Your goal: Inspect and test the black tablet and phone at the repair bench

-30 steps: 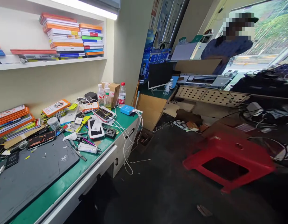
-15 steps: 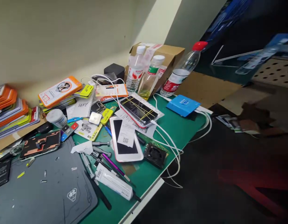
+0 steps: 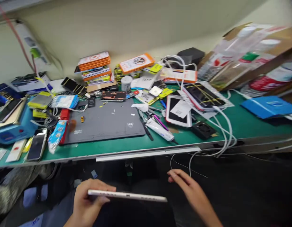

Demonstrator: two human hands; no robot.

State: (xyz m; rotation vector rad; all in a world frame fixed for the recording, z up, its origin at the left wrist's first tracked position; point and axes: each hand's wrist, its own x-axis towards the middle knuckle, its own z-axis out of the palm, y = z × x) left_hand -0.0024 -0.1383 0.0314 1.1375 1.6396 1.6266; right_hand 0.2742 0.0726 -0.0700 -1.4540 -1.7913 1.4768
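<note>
My left hand (image 3: pixel 83 200) is closed around the left end of a tablet (image 3: pixel 131 196), fingers above and thumb below. The tablet is edge-on to me in front of the bench, showing a thin pale rim with a port in the middle and speaker holes on both sides. Its faces cannot be made out from this angle. To the right, apart from the tablet, my right hand (image 3: pixel 191 190) hangs in the air with loosely bent fingers and nothing visible in it. A white cable (image 3: pixel 190 164) dangles just behind its fingertips.
A green bench (image 3: pixel 127 145) runs across, bearing a grey work mat (image 3: pixel 105 123). Around it lie a white tube (image 3: pixel 160 129), a phone with yellow bands (image 3: pixel 204 96), a small black fan (image 3: pixel 203 130) and stacked orange boxes (image 3: pixel 95 61). Bottles (image 3: pixel 233 53) stand at right.
The view has swung left, bringing the whole mat and the bench's left end into sight. Both hands and the tablet now show; none were visible before.
</note>
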